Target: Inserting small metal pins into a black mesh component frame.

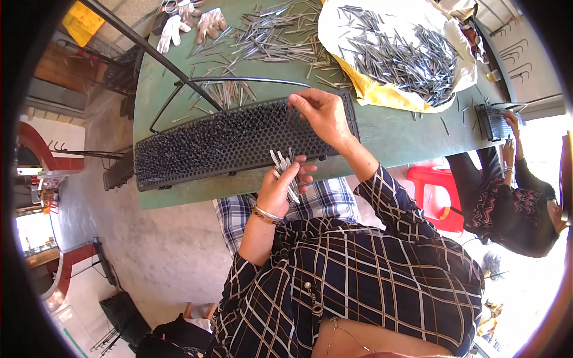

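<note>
My left hand [283, 182], with bangles at the wrist, is closed round a small bunch of thin metal rods [278, 162] just in front of a long black rack. The rack [262, 143] is full of small round holes. Dark rod ends fill its left part thickly, and bare holes show toward the middle and right. Over the rack's right part is my right hand [325, 116], thumb and fingertips pinched together. What they hold, if anything, I cannot make out.
On the green table [388, 134] lie loose metal rods [268, 39] and, at back right, a yellow-and-white sack [370, 92] heaped with more. Work gloves [210, 25] lie at far left. A black metal frame rises behind the rack. Right, a person works at another rack [492, 122] near a red stool [439, 191].
</note>
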The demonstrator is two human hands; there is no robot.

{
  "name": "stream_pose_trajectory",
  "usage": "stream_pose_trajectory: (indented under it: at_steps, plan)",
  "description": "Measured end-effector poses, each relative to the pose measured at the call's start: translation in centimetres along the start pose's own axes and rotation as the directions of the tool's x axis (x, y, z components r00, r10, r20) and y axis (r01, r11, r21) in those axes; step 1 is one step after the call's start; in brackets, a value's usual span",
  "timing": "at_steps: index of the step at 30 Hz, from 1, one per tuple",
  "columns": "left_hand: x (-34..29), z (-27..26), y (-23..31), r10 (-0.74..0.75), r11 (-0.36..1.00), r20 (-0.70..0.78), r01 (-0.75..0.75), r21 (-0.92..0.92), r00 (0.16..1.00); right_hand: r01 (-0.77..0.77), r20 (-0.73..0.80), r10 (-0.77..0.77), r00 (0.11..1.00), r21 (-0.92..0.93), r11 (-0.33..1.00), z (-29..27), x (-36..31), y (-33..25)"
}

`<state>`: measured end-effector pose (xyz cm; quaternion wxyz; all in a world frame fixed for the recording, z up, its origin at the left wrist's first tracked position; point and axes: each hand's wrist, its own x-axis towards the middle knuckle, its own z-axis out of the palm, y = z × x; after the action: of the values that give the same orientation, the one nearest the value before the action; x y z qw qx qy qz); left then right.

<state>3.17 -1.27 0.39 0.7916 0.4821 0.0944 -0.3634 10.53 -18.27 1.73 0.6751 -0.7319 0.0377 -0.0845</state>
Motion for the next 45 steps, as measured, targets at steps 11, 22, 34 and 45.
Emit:
stream_pose_trajectory:
  at_steps: [11, 22, 34, 45]
  plan:
    - [-0.3, -0.4, -0.4, -0.054, 0.987, 0.091, 0.067, -0.144, 0.994, 0.609, 0.145, -0.617, 0.773, -0.442, 0.659, 1.6, 0.8, 2.4]
    - [-0.2, -0.3, -0.2, -0.061, 0.964, 0.125, 0.091, -0.251, 0.99, 0.652, 0.227, -0.656, 0.72, -0.545, 0.527, 1.7, 0.2, 2.4]
    - [-0.8, 0.1, 0.8, 0.013, 0.978, 0.085, 0.005, -0.208, 0.996, 0.122, 0.472, -0.003, 0.881, -0.222, 0.967, -0.6, -3.6, -0.6]
    - [0.4, 0.9, 0.4, -0.047, 0.982, 0.094, 0.063, -0.177, 0.994, 0.02, 0.072, -0.015, 0.997, -0.066, 0.998, -3.2, -1.0, 0.2]
